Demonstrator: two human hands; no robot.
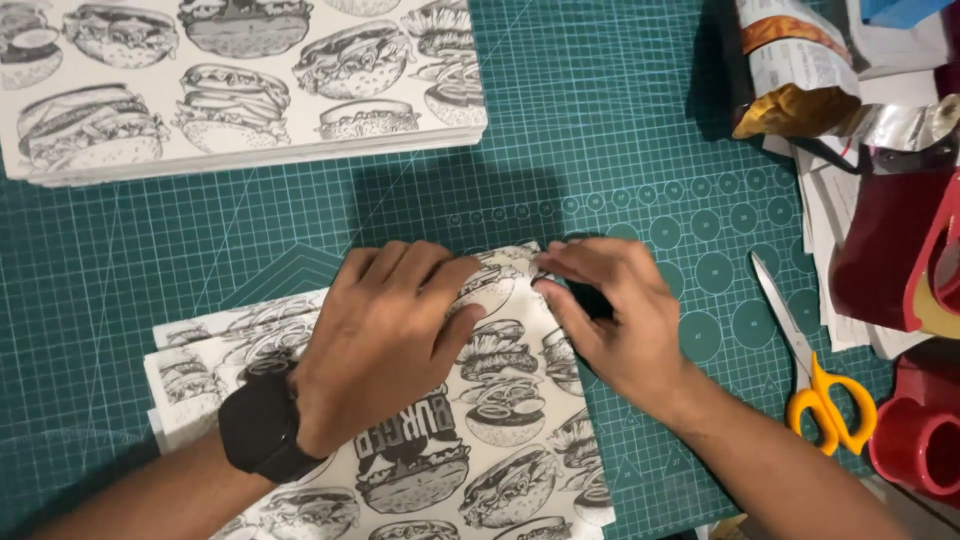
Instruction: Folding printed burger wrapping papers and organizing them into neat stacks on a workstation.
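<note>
A sheet of white paper printed with black burger drawings (505,400) lies on the green cutting mat (600,130), over a few more sheets of the same kind. My left hand (385,330), with a black watch on its wrist, presses flat on the sheet's upper part. My right hand (615,315) pinches the sheet's top right edge between thumb and fingers, where the paper is folded over. The fold itself is partly hidden under both hands.
A stack of the same printed paper (240,85) lies at the top left. Scissors with yellow handles (815,375) rest on the mat at the right. Red tape dispensers (915,260), a crumpled snack bag (795,70) and loose papers crowd the right edge.
</note>
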